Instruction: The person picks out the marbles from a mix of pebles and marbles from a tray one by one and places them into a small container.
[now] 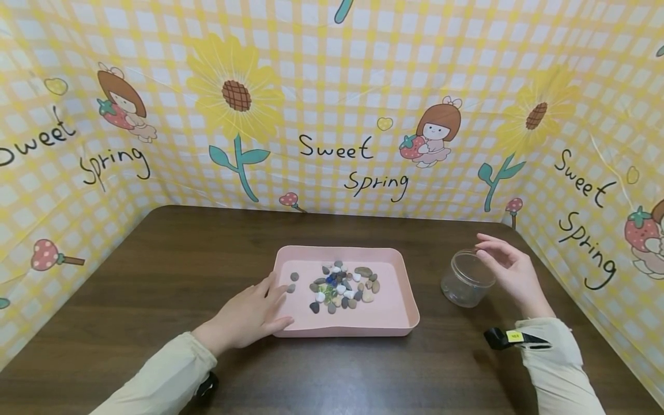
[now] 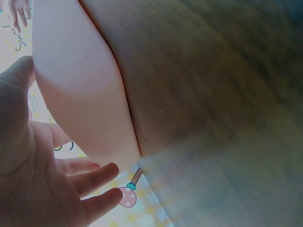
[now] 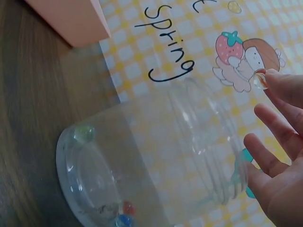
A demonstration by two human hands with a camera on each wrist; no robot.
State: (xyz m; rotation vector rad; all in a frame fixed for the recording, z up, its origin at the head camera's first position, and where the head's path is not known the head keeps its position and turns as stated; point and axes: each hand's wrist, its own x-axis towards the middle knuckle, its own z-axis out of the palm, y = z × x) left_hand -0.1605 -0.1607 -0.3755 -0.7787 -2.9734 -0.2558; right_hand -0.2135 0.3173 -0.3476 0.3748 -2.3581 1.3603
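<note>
A shallow pink tray with rounded corners (image 1: 342, 332) sits on the dark brown wooden table (image 1: 155, 276). In the middle of the tray is a loose bunch of smooth grey, white and tan stones (image 1: 368, 295). Shiny dark blue glass marbles (image 1: 330, 279) and see-through green glass marbles (image 1: 327, 293) lie in with them. Two small round grey stones (image 1: 294, 276) lie apart from the bunch, by the left side of the tray.

The left hand (image 1: 249, 320) is at the left side of the tray. Its fingers are spread out and touch the edge, and its thumb is by the near left corner.

To the right of the tray, a little way off, a round see-through jar (image 1: 467, 291) stands upright with its top open. Down in the jar are a green marble (image 3: 85, 133), a red marble (image 3: 128, 208) and a blue marble (image 3: 125, 220).

The right hand (image 1: 510, 276) is right of the tray too, up by the top of the jar. Its thumb and a finger pinch a clear glass marble with an orange swirl (image 3: 260, 80). The other fingers are a bit apart. I can't tell if they touch the jar.
</note>
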